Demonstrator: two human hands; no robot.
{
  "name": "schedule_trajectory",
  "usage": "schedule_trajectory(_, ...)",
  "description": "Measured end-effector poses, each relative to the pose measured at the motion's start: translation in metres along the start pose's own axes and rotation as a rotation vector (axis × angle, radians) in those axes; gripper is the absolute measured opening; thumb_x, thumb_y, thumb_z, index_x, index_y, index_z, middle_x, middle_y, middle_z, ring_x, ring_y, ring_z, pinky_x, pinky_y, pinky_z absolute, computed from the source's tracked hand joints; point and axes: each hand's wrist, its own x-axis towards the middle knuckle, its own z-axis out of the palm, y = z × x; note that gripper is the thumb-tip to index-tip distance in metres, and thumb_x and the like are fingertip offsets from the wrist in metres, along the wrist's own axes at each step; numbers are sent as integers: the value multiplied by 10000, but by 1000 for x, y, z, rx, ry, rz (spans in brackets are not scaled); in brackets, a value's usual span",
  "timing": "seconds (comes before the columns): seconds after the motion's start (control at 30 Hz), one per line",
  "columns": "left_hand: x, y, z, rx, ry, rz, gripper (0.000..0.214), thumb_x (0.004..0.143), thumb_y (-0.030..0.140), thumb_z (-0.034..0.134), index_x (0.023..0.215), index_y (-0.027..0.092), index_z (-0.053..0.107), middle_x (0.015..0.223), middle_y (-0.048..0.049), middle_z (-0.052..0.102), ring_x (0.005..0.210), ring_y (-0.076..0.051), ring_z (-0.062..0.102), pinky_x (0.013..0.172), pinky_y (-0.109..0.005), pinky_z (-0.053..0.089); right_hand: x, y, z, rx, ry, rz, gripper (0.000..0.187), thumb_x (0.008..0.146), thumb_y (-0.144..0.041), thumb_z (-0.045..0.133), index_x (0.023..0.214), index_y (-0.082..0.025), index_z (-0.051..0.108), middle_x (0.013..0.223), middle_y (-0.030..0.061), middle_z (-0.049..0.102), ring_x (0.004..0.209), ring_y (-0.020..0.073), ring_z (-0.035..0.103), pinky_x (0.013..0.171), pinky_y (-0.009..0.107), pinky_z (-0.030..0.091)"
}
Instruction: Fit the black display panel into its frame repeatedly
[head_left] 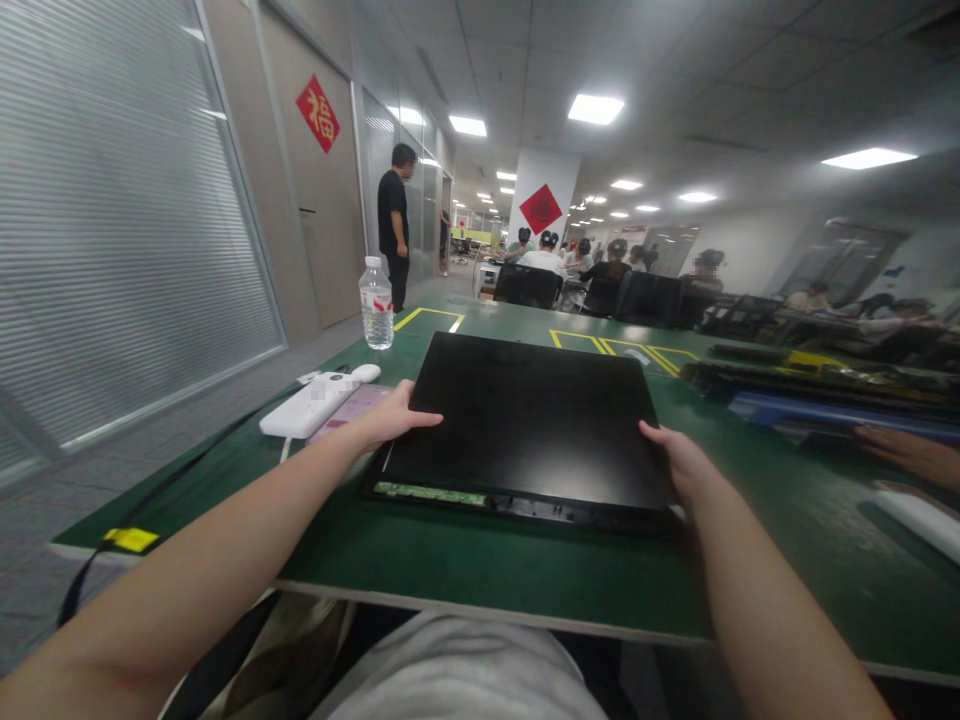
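Note:
A flat black panel (525,415), like a screen lying on its face, rests on the green table (480,570) in front of me. A green circuit strip (431,493) shows along its near edge. My left hand (390,418) grips the panel's left edge, thumb on top. My right hand (679,455) grips the right edge the same way, fingers curled under and partly hidden.
A white power bank (307,405), a pink phone (352,408) and a water bottle (376,303) lie left of the panel. Another person's hand (907,455) and more panels are at the right. Several seated people and one standing person (394,225) are farther back.

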Motion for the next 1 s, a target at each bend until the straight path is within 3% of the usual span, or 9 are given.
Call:
schedule_trajectory(0.23, 4, -4, -1, 19, 4, 39, 706, 564, 283, 935, 1140, 211, 533, 1261, -130, 689, 1194, -352, 658, 957, -455, 568, -1, -3, -1, -6, 0, 81, 328, 851, -306, 643, 1158, -194, 669, 782, 90, 762, 660, 276, 717, 674, 433, 604)
schedule_trajectory(0.47, 9, -10, -2, -52, 9, 64, 690, 531, 244, 947, 1102, 225, 561, 1179, -112, 723, 1151, -357, 678, 923, -465, 579, 1, -5, -3, -33, 25, 110, 333, 815, -341, 658, 1095, -171, 715, 752, 101, 759, 677, 289, 718, 645, 420, 584)
schedule_trajectory(1.0, 7, -7, 0, -24, -1, 31, 677, 556, 269, 928, 1099, 209, 528, 1214, -133, 690, 1150, -363, 669, 878, -445, 590, 10, 1, -6, -26, 49, 94, 315, 795, -327, 674, 1068, -177, 718, 746, 78, 758, 651, 267, 703, 602, 389, 562)
